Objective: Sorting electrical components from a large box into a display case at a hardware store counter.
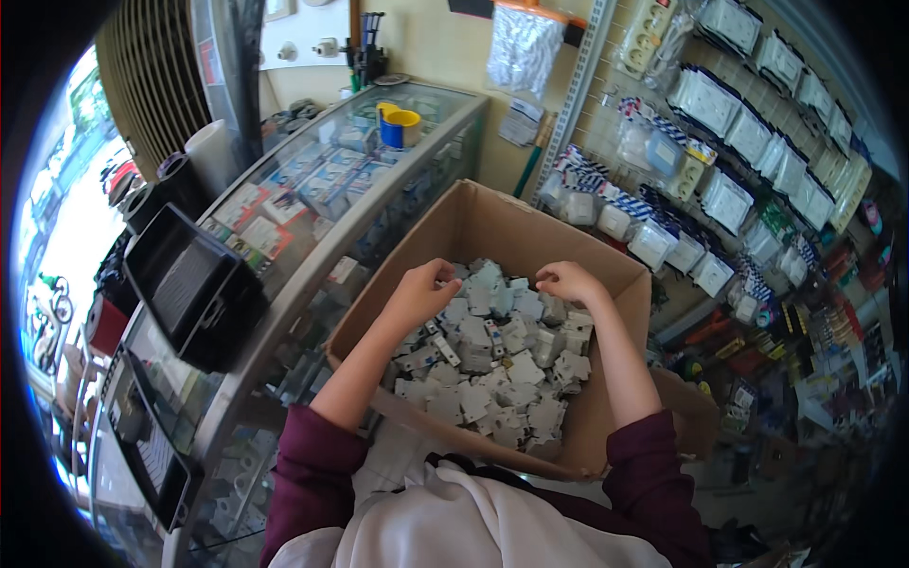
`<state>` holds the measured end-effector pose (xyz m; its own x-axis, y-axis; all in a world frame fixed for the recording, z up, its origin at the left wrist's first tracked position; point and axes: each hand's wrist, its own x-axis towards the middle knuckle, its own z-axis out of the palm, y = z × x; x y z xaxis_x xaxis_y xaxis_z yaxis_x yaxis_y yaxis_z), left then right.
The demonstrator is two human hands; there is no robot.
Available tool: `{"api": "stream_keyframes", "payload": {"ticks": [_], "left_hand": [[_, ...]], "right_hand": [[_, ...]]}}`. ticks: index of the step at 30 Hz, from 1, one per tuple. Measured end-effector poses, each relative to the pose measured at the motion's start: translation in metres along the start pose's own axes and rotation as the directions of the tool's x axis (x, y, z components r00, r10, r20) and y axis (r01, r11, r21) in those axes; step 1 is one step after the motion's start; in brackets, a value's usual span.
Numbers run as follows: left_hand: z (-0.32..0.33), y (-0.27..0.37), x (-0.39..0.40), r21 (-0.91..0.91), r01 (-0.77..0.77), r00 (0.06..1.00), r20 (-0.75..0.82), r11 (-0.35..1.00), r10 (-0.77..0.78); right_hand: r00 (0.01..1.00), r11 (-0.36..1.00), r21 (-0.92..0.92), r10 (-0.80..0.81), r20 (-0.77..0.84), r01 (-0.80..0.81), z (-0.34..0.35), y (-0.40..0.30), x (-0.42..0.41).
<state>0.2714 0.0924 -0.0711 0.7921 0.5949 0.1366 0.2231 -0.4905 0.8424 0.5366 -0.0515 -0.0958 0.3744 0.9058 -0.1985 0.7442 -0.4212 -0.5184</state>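
A large cardboard box (522, 206) stands before me, holding a heap of light grey miniature circuit breakers (476, 344). Some lie flat on their sides, while a few show white fronts with small blue marks. My left hand (426, 292) hovers over the far left of the heap, its thumb and fingers apart and nothing visible between them. Across from it, my right hand (570, 282) hangs above the far right of the heap with loosely curled fingers, also without a visible object. Whether the fingertips touch the nearest breakers is unclear.
Along the left runs a glass display counter (284, 298) with boxed goods inside. On it sit an open black tool case (195, 284) and a blue-yellow tape roll (399, 128). Packaged sockets and switches (703, 103) hang on the right wall rack. A box flap (685, 412) sticks out at right.
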Motion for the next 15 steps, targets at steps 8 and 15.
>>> {"api": "stream_keyframes", "payload": {"ticks": [8,15], "left_hand": [[0.123,-0.054,0.072,0.110,0.106,0.971,0.202,0.988,-0.127],[0.176,-0.092,0.080,0.071,0.203,0.944,0.251,0.976,-0.215]], "right_hand": [[0.941,0.880,-0.381,0.332,0.069,-0.283,0.038,0.129,0.036],[0.830,0.775,-0.397,0.555,0.055,-0.492,0.066,0.148,0.018]]}}
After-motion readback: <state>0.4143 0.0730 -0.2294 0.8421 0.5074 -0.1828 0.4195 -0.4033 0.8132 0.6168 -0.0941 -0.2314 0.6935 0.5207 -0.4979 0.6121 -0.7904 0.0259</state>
